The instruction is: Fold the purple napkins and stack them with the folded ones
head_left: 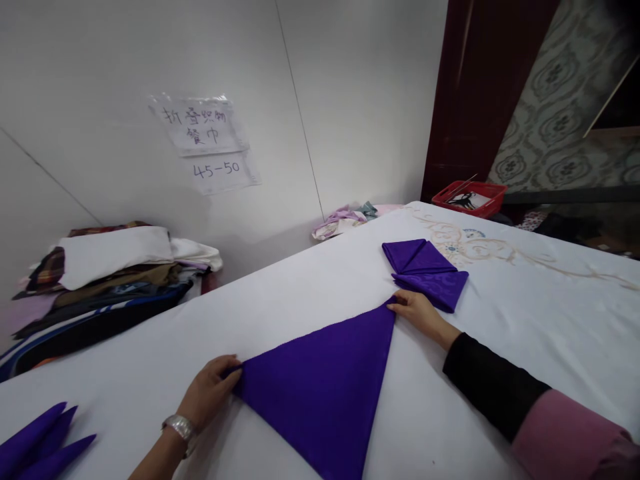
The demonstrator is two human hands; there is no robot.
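Points of folded purple cloth (45,443), near left, on white tablecloth (140,360). Garment stack (120,257), beyond the tablecloth's edge. Left hand (207,393), silver bracelet (179,425) at wrist: thumb and fingers pinched together on one corner of purple napkin (320,380). Napkin: triangular, spread between both hands. Right hand (419,313): fingertips pinched on another corner. Folded purple pieces (425,263), just beside. Red basket (489,205), far right.

Napkin (323,383) is smooth matt cloth, wristband (179,426) shiny mtl, basket (494,197) plstc, sign (206,148) paper.
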